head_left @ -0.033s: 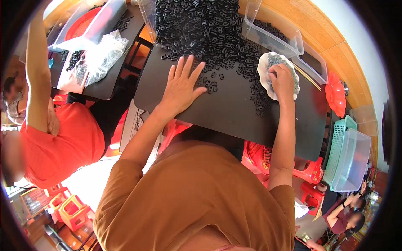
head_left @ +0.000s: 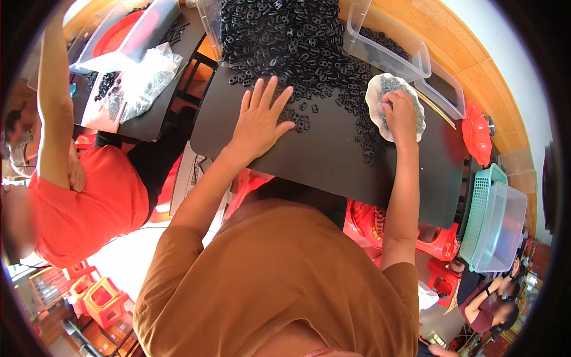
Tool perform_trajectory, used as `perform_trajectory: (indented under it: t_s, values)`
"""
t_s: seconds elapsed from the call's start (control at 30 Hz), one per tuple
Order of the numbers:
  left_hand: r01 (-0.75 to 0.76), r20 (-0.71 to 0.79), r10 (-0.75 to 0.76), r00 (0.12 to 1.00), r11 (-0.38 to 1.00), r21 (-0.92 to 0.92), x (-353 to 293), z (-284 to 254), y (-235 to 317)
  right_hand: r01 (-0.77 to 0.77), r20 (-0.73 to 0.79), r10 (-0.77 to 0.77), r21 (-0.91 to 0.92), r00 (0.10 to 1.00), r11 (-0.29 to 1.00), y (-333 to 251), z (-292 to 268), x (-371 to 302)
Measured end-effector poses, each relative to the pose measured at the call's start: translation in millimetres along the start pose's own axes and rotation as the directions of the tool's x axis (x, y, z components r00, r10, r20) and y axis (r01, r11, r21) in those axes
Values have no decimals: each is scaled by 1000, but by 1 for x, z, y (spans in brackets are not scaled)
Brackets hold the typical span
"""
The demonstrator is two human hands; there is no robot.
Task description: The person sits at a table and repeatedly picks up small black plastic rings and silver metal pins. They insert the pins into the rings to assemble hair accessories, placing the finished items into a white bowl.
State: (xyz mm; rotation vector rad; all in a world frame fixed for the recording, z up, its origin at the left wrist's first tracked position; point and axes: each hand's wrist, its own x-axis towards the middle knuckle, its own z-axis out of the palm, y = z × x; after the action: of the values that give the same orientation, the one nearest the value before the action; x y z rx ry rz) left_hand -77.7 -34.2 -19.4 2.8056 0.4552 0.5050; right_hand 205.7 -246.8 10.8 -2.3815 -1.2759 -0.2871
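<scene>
My left hand (head_left: 259, 122) lies flat on the dark table (head_left: 285, 152), fingers spread, with nothing in it. Its fingertips reach the near edge of a large heap of small black plastic pieces (head_left: 279, 41), each with two holes. Some loose black pieces (head_left: 302, 122) lie just right of the thumb. My right hand (head_left: 401, 113) is over a white scalloped bowl (head_left: 373, 98) of tiny grey bits (head_left: 389, 84). Its fingers are curled in against the thumb, and whatever they hold is hidden. A strip of black pieces (head_left: 367, 140) runs along the bowl's left side.
Clear plastic bins (head_left: 419, 53) stand behind the bowl, with thin wooden sticks (head_left: 437, 110) beside it. A red dish (head_left: 476, 134) and a green basket (head_left: 480, 214) are at the right. A co-worker in a red shirt (head_left: 95, 202) sits left, by another table with a plastic bag (head_left: 151, 83).
My left hand has shifted very slightly to the right. My right hand stays in place at the bowl.
</scene>
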Motion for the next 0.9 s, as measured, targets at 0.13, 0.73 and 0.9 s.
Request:
perform_trajectory:
  t_s: [0.13,0.73,0.9]
  values:
    - [-45,-31,44,999,999,-6,17,7,-2,-14,-2,14,12,1000,1000,1,0,1]
    - [-320,-81,310,947,934,-160,70,10,23,-123,-169,153,175,974,977,8,2,-8]
    - [-257,48,271,961,945,-202,76,10,26,-136,-145,169,217,975,967,9,2,-11]
